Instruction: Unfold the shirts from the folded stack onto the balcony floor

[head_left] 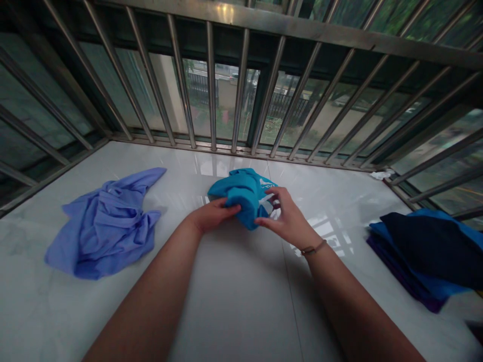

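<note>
A bright blue cloth garment [241, 193], probably a T-shirt with white print, lies bunched up in the middle of the white marble counter [234, 301]. My left hand [213, 213] presses its fingers into the garment's near left side and holds the fabric. My right hand [285, 216] grips the garment's right side between thumb and fingers. Part of the garment is hidden under both hands. To the left of my hands, a crumpled periwinkle-blue shirt [105, 223] lies spread loosely on the counter.
At the right edge sits a stack of folded navy, blue and purple clothes [426, 256]. A small white scrap [382, 174] lies near the far right corner. Steel window bars [211, 85] and glass panes bound the counter's far side.
</note>
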A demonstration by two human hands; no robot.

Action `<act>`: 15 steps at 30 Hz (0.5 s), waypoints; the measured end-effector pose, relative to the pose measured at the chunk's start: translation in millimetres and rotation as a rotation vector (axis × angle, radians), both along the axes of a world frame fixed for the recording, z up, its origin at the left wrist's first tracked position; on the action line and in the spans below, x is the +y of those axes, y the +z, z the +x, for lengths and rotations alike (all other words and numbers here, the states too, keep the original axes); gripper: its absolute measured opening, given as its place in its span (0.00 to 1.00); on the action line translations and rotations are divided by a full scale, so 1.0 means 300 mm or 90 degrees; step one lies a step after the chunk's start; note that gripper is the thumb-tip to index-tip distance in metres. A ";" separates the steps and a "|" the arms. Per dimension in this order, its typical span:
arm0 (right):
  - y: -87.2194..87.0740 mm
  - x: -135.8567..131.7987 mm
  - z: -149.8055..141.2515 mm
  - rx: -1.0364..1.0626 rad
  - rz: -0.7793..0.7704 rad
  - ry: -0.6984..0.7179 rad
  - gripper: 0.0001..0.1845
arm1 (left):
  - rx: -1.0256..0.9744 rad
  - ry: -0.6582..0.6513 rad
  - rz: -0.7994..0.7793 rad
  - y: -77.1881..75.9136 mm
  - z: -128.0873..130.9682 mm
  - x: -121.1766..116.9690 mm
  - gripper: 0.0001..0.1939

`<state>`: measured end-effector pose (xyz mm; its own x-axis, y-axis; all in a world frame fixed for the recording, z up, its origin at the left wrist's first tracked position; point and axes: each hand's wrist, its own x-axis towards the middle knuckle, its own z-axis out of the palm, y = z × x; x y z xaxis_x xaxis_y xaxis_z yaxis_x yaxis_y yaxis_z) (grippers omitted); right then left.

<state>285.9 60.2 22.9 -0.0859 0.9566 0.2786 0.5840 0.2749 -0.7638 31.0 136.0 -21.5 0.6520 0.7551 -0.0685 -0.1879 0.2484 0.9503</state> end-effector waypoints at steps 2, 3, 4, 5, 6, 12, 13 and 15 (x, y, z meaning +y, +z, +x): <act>-0.006 -0.010 -0.016 -0.006 -0.006 0.105 0.61 | 0.082 -0.151 0.088 0.019 -0.014 -0.010 0.16; -0.012 -0.013 -0.021 -0.014 -0.021 0.141 0.61 | 0.104 -0.204 0.114 0.028 -0.018 -0.012 0.15; -0.019 -0.015 -0.025 -0.020 -0.035 0.161 0.55 | 0.107 -0.231 0.122 0.034 -0.021 -0.014 0.15; -0.024 -0.015 -0.028 -0.023 -0.044 0.169 0.46 | 0.093 -0.237 0.113 0.037 -0.022 -0.014 0.17; -0.026 -0.015 -0.029 -0.019 -0.051 0.170 0.36 | 0.070 -0.233 0.094 0.037 -0.022 -0.015 0.19; 0.055 -0.021 -0.049 0.205 -0.129 0.100 0.23 | -0.079 -0.184 -0.049 0.006 -0.011 -0.003 0.36; 0.071 -0.025 -0.056 0.277 -0.140 0.086 0.27 | -0.102 -0.116 -0.054 0.000 -0.005 0.005 0.36; 0.095 -0.037 -0.069 0.414 -0.158 0.069 0.36 | -0.130 0.060 -0.060 -0.013 0.011 0.024 0.36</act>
